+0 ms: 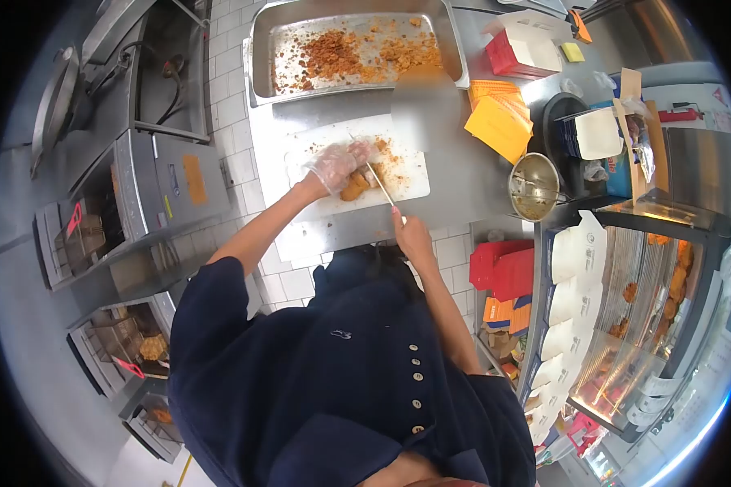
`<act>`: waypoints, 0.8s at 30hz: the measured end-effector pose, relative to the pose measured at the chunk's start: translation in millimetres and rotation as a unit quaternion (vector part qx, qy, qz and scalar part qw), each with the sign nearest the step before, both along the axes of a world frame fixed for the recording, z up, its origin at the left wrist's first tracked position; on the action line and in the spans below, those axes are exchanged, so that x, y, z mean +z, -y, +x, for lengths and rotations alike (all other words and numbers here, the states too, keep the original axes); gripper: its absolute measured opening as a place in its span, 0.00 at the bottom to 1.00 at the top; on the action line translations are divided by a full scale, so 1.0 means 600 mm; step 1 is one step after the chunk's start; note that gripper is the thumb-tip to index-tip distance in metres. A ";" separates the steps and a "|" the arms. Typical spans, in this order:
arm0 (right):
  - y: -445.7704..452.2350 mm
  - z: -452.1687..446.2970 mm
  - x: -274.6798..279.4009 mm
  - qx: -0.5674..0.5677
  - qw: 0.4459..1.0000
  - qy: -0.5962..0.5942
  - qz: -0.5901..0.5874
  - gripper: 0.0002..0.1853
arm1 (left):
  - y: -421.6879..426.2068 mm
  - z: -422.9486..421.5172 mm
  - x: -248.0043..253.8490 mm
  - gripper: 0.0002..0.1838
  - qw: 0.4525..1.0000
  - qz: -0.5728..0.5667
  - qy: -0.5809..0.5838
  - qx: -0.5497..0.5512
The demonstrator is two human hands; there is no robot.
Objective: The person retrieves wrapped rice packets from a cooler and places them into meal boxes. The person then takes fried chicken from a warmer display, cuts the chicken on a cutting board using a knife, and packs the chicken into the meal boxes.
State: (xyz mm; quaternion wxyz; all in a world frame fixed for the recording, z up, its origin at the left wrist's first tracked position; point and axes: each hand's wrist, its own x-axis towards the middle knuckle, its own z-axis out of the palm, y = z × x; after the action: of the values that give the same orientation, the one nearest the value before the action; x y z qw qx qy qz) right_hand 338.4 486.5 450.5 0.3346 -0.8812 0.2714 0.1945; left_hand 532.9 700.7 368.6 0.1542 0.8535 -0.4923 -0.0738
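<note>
My left hand (341, 166) wears a clear plastic glove, its fingers bent over a piece of breaded fried chicken (355, 187). Both are over a white cutting board (414, 183) strewn with brown crumbs. In my right hand (415, 241) is the handle of a knife (382, 185). Its thin blade slants up and left to the chicken beside my gloved fingers. Whether the blade has passed through the piece is too small to tell.
Behind the board stands a deep steel tray (260, 91) with crumbs. Yellow-orange cartons (499, 128), a steel bowl (534, 187) and a red-and-white box (525, 53) are at right. A lit display case (650, 300) holds fried food. Fryers (97, 219) line the left.
</note>
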 end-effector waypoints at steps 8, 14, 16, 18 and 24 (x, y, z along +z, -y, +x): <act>0.028 0.006 -0.012 0.042 0.998 0.009 0.053 0.42 | 0.031 0.003 0.138 0.39 0.989 0.149 0.008 0.010; -0.018 0.001 0.034 0.058 0.990 -0.021 0.125 0.41 | -0.054 -0.055 0.160 0.40 0.986 0.116 0.090 0.082; -0.034 0.010 0.026 0.075 0.986 -0.037 0.146 0.41 | -0.074 -0.066 0.079 0.38 0.991 0.076 0.038 0.100; -0.053 -0.005 -0.027 0.062 0.995 -0.007 0.082 0.41 | -0.081 -0.073 0.058 0.36 0.992 0.037 -0.017 0.117; -0.035 0.015 -0.012 0.087 0.992 -0.024 0.094 0.41 | -0.089 -0.058 0.071 0.42 0.990 0.084 0.052 0.098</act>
State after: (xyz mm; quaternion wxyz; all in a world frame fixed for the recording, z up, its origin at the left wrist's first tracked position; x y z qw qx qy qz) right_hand 347.2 507.4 443.1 0.3909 -0.8613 0.1824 0.2686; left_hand 498.2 754.0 411.3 0.0628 0.9101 -0.4059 -0.0554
